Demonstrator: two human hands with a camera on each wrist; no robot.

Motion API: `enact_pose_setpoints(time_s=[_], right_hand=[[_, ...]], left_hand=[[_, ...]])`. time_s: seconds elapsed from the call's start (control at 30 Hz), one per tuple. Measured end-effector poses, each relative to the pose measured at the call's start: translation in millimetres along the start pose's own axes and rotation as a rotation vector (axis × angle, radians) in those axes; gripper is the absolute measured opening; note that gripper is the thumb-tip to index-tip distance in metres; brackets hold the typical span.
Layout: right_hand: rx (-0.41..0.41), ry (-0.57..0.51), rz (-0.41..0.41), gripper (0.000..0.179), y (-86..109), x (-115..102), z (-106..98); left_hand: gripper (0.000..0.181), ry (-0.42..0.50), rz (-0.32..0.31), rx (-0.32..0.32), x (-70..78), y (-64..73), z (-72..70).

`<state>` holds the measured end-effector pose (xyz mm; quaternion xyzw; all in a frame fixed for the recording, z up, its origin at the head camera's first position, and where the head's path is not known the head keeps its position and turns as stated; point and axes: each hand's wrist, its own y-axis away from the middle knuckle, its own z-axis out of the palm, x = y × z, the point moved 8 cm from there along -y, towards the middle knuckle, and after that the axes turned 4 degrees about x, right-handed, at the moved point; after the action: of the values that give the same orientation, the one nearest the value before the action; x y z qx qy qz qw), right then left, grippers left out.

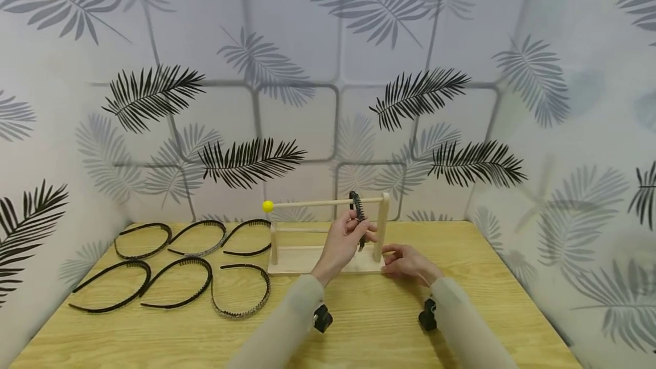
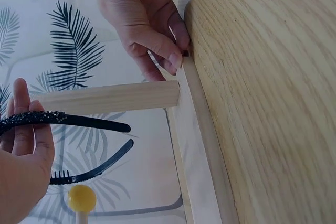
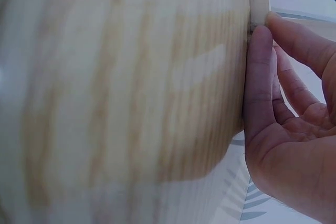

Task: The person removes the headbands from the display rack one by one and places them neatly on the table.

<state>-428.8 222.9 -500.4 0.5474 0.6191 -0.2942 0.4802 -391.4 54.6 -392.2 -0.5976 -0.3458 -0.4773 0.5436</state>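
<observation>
A black toothed headband (image 1: pixel 357 203) hangs around the upper rod of a wooden stand (image 1: pixel 302 267), close to its right post. My left hand (image 1: pixel 340 244) holds this headband from the front; in the left wrist view the headband's two tips (image 2: pixel 121 126) point away from the fingers, and dark glittery bits cover part of its band. At the stand's right end, my right hand (image 1: pixel 408 265) grips the corner of the base between thumb and fingers. The right wrist view shows that thumb (image 3: pixel 260 77) along the base's edge.
Several dark headbands lie in two rows on the left of the wooden table (image 1: pixel 359 323), one of the front ones (image 1: pixel 241 315) glittery. A yellow ball (image 1: pixel 268 206) caps the rod's left end. A patterned wall (image 1: pixel 318 124) stands behind the table.
</observation>
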Motion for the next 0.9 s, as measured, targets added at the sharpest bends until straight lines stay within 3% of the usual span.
enact_pose_setpoints(time_s=[0.33, 0.53, 0.9], right_hand=[[0.009, -0.006, 0.008, 0.055, -1.1, 1, -1], [0.017, -0.003, 0.003, 0.055, -2.3, 1, -2], [0.007, 0.003, 0.007, 0.055, 1.0, -2, 0]], left_hand=[[0.021, -0.014, 0.028, -0.009, 7.0, 4.5, -13.5], [0.024, -0.028, 0.025, -0.009, 9.3, 7.9, -29.1], [0.025, -0.126, 0.012, 0.009, 9.6, 14.6, -52.7]])
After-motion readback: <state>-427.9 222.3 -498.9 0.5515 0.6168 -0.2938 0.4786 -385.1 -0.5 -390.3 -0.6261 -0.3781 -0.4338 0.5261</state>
